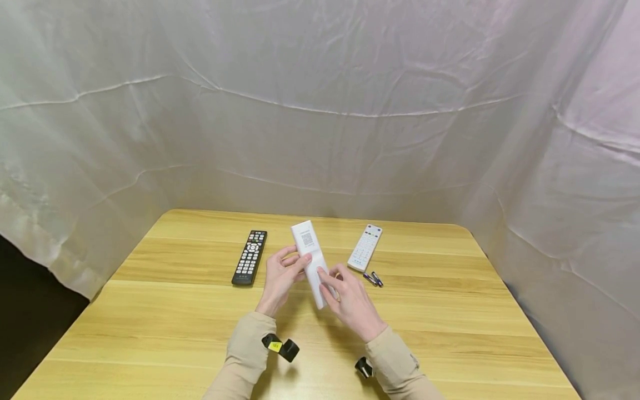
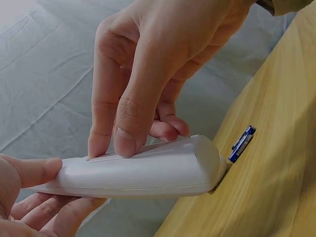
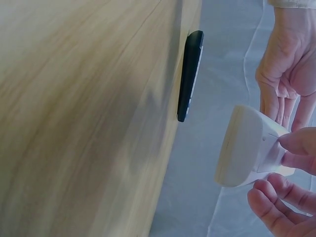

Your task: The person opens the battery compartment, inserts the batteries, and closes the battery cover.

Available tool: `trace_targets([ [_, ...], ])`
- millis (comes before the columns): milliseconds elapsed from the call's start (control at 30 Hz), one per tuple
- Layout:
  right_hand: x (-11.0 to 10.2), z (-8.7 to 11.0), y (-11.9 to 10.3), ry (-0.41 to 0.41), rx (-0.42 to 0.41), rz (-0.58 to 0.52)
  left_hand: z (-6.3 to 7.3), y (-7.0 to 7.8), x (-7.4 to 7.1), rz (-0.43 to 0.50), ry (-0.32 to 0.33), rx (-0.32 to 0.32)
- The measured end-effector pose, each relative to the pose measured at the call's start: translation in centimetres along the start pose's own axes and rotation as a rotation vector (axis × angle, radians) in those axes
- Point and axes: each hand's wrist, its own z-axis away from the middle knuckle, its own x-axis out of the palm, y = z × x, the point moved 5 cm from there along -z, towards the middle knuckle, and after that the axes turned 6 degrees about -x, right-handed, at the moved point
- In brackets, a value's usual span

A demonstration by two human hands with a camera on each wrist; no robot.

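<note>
My left hand [image 1: 280,273] grips a white remote control [image 1: 306,236], its thumb on the back and its fingers underneath. The remote is held above the table, tilted, with its back and a printed square code facing up. My right hand [image 1: 351,300] is at the near end of the same remote. In the left wrist view, the right thumb and a finger [image 2: 101,133] pinch at the battery cover [image 3: 270,154] on the back. The other right fingers are curled. Whether the cover is fully seated cannot be told.
A black remote control [image 1: 250,257] lies on the wooden table [image 1: 165,311] to the left. Another white remote [image 1: 366,247] lies buttons up at the right, with two small batteries [image 1: 373,279] just below it. Grey cloth [image 1: 320,139] hangs around the table.
</note>
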Motion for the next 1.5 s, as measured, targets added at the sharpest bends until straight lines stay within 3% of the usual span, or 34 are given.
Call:
trace_targets([
  [733,0.2,0.0,0.3,0.008,0.012,-0.054,0.0,-0.2,-0.2,-0.021,0.014,-0.001],
  [1233,0.4,0.1,0.9,0.000,0.084,-0.180,0.0,-0.1,-0.1,-0.054,0.041,0.008],
  [1500,0.3,0.2,2.0,0.086,0.105,-0.283,-0.1,0.0,-0.2,-0.105,0.093,0.006],
])
